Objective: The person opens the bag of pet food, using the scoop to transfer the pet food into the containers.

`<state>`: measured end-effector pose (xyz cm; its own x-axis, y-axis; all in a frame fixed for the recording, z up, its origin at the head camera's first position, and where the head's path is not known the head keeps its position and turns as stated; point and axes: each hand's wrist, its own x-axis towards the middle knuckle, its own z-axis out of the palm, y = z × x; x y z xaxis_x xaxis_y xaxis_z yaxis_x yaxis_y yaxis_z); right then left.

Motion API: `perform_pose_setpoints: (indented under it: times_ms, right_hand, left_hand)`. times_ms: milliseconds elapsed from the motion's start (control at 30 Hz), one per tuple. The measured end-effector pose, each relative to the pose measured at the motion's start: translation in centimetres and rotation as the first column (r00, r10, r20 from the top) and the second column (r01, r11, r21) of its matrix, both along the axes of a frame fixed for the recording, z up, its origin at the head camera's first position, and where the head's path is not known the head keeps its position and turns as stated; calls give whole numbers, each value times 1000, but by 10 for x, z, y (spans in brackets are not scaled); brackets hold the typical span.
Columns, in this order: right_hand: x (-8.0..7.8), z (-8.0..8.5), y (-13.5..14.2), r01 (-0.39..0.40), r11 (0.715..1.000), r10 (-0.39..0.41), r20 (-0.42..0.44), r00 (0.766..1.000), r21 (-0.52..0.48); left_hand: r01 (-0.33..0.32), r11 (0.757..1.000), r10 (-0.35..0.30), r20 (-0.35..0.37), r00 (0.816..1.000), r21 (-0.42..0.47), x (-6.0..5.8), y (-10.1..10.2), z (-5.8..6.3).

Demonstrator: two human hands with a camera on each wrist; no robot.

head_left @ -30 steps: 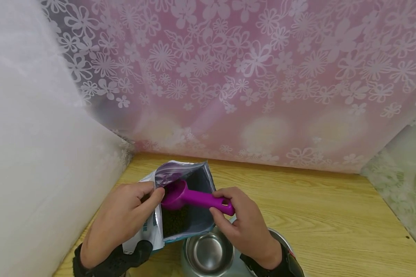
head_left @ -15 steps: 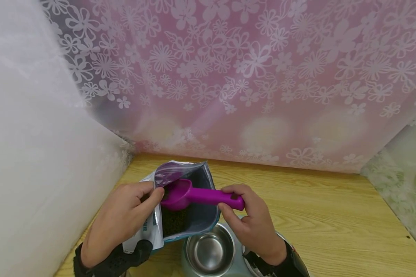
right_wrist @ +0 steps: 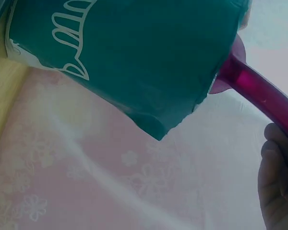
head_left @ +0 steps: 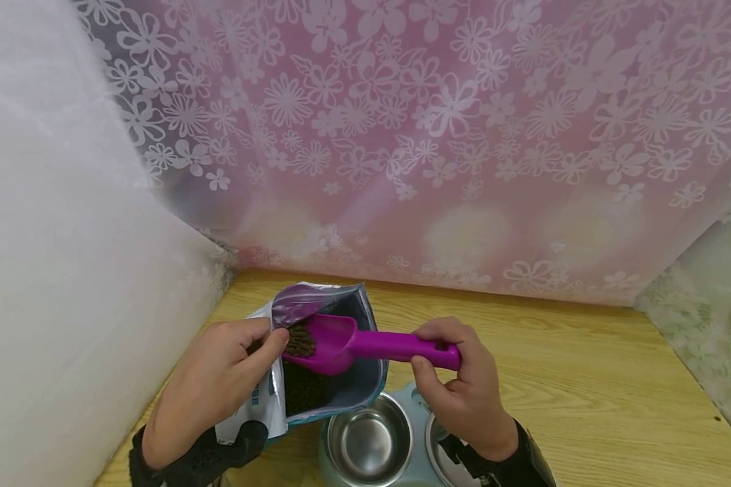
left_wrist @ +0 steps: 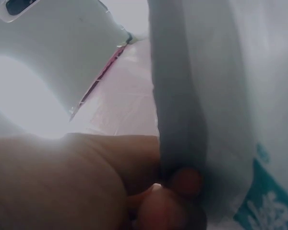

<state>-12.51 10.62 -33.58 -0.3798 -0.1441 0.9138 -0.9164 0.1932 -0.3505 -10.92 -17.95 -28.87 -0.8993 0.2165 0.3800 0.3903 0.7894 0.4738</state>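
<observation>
My left hand (head_left: 219, 379) pinches the left edge of an open foil-lined bag (head_left: 359, 392), holding its mouth apart. Brown pellets (head_left: 307, 389) lie inside. My right hand (head_left: 466, 389) grips the handle of a purple scoop (head_left: 384, 343), whose bowl lies level in the bag's mouth with a small heap of pellets (head_left: 300, 341) in it. The scoop's tip is hidden behind my left thumb. In the right wrist view the bag's teal side (right_wrist: 149, 57) shows, with the scoop (right_wrist: 259, 88) sticking out of the mouth. The left wrist view shows fingers (left_wrist: 161, 211) gripping the bag's pale side (left_wrist: 221, 96).
Below the bag, a pale blue double feeder (head_left: 409, 419) holds a steel bowl (head_left: 368, 439) and a second steel bowl (head_left: 441, 460), partly covered by my right wrist. It stands on a wood-grain table (head_left: 585, 379). Floral pink sheeting (head_left: 432, 149) hangs behind, white sheeting (head_left: 85, 270) at left.
My right hand has drawn the scoop to the right, partway out of the bag, and pellets now show in its bowl. The left hand and bag have stayed still.
</observation>
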Motion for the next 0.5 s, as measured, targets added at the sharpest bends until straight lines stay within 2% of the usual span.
perform_pose_setpoints:
  times_ms: [200,500]
  right_hand:
    - [6,17,-3,-54,996,47,-93,995,-67]
    - [4,18,-3,-182,972,157,-166,974,-150]
  left_hand:
    - [13,1000,-14,19,1000,22,1,-2,1]
    - [1,998,-2,22,1000,61,1,-5,0]
